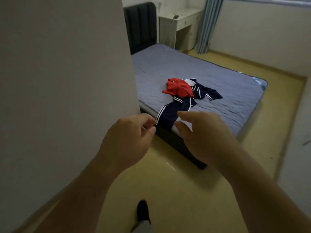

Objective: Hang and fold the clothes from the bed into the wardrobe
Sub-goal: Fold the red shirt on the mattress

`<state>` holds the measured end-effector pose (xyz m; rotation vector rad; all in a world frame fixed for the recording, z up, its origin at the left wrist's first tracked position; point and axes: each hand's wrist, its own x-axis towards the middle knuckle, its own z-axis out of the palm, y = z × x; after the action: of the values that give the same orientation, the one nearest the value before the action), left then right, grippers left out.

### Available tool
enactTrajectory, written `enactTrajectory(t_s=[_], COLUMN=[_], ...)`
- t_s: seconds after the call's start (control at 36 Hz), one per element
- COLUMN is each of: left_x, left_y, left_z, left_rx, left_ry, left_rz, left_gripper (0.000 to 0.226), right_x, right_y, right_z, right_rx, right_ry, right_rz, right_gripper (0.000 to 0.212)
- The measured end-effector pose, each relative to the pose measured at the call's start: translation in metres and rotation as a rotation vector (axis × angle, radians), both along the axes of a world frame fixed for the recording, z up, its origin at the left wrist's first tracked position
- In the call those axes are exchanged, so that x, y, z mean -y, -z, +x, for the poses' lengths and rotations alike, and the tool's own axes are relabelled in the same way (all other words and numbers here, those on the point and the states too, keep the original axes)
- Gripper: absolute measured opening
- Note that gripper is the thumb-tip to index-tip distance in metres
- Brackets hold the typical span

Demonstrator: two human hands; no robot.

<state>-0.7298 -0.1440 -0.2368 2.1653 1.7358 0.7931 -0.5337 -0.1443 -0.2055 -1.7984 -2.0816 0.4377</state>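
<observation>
Clothes heap of crumpled fabric [186, 95], on the near half of a bed topped with a grey-blue quilted mattress cover [227, 78]. Made up of a red garment [178, 89] bunched on top, a navy jacket with white stripes [206, 92] spread to its right, a small white piece [190, 81] at the far side, and navy trousers with white side stripes [170, 113] trailing toward the camera. Trouser leg hangs over the near mattress edge.

Left hand [127, 138] raised in front of that edge, fingers loosely curled, thumb near the forefinger, grasping nothing. Right hand [203, 135] beside it, released, fingers spread and reaching forward, empty. Both overlap the trouser end in view; cannot tell whether touching.

Dark padded headboard [140, 26] at the far end of the bed. White desk with drawer [180, 24] beyond, next to a blue-grey striped curtain [207, 26]. Plain white panel [67, 64] filling the left side. Glossy yellow floor [176, 182] below, with a black shoe [143, 210] at the bottom edge.
</observation>
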Motion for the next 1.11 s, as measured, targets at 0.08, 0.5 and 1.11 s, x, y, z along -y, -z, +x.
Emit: enactTrajectory(t_s=[0.08,0.5,1.11], left_x=[-0.059,-0.389,-0.746], left_y=[0.015,0.046,0.196], left_z=[0.008,0.038,0.143], left_rx=[-0.005,-0.044,-0.222], left_ry=[0.045,0.266,0.333], left_rz=[-0.018,-0.168,-0.57], left_gripper=[0.014,0.016,0.022], right_x=[-0.05,-0.325,-0.656], right_y=[0.012,0.044,0.201], right_z=[0.012,0.044,0.152], right_rx=[-0.004,0.097,-0.193], right_ry=[0.042,0.208,0.489], right_rz=[-0.011,-0.165,-0.437], right_gripper=[0.028,0.031,0.031])
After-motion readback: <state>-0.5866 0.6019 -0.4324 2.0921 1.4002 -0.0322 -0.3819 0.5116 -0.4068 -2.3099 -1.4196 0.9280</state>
